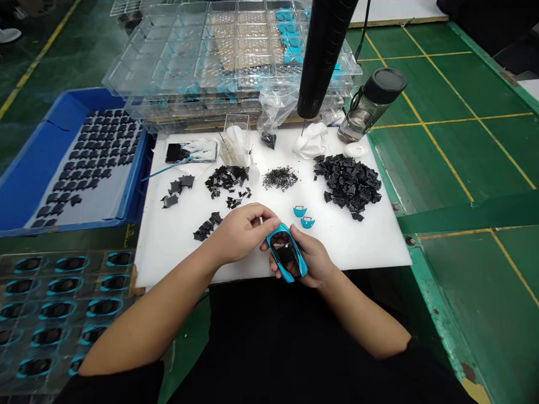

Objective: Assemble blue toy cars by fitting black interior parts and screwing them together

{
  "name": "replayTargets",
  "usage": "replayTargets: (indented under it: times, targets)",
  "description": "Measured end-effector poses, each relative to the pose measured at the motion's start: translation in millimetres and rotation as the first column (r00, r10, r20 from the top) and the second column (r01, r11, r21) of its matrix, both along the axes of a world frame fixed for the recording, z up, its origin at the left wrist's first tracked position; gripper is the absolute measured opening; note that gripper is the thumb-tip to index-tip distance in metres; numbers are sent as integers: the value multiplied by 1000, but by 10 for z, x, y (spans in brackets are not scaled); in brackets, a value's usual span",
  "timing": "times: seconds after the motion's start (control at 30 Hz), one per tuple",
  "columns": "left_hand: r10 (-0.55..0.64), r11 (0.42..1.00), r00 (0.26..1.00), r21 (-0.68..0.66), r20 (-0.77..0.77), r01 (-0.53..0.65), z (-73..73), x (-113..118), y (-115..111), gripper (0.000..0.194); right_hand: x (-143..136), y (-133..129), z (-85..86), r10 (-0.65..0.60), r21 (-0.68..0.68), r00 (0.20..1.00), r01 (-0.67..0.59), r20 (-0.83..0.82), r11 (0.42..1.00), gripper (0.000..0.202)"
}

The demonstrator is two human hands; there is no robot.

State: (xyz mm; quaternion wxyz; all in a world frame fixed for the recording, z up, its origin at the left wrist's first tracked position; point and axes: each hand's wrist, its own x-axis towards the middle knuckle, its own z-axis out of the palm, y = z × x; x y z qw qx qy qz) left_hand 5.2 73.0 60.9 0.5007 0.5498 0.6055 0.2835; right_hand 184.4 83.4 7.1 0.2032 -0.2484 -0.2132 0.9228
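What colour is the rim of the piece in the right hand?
The rim is bright blue; it shows best in the head view.

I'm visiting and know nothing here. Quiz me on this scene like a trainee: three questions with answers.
1. How many small curved turquoise plastic pieces lie on the flat white board?
2. True or false: the blue rectangular plastic bin stands left of the board.
3. Which hand holds the right edge, as pictured, of the glossy turquoise-and-black oval plastic shell: A) left hand; B) right hand?

Key: 1. two; 2. true; 3. B.
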Motion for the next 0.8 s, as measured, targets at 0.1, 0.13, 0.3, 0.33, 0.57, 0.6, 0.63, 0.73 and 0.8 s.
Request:
replayTargets:
  times: [0.1,0.13,0.3,0.33,0.57,0.6,0.63,0.73,0.8]
  targets:
    - [36,999,998,10,-41,-36,5,39,-8,22,-2,-8,-13,-17,13,1000,17,-1,1000,48]
    - [39,999,998,21,-47,-38,3,50,-9,22,-1,-10,-16,-14,16,1000,14,-2,1000,48]
    - [61,995,998,84,-33,-58,10,-2,-63,34,15,1,-15,24,-22,998,-25,-58,999,53]
    - [104,989,993,114,-61,-96,19,-54,-96,34,19,5,-12,18,-40,997,-21,-79,999,51]
    - [586,810,688,329,-429,-485,50,-716,-409,29,28,24,2,-23,-107,995,13,-92,994,44]
    - [572,820,646,338,-506,-462,29,-775,-423,27,24,26,4,-25,-105,996,16,-84,994,44]
    - [526,850,629,329,-573,-411,-1,-805,-423,25,18,29,8,-25,-104,997,17,-77,994,43]
    - [325,943,655,285,-682,-172,-132,-743,-334,18,0,33,26,-30,-100,997,23,-67,995,42]
    - [263,954,629,296,-731,-54,-223,-633,-229,15,-4,31,39,-44,-99,997,38,-57,994,42]
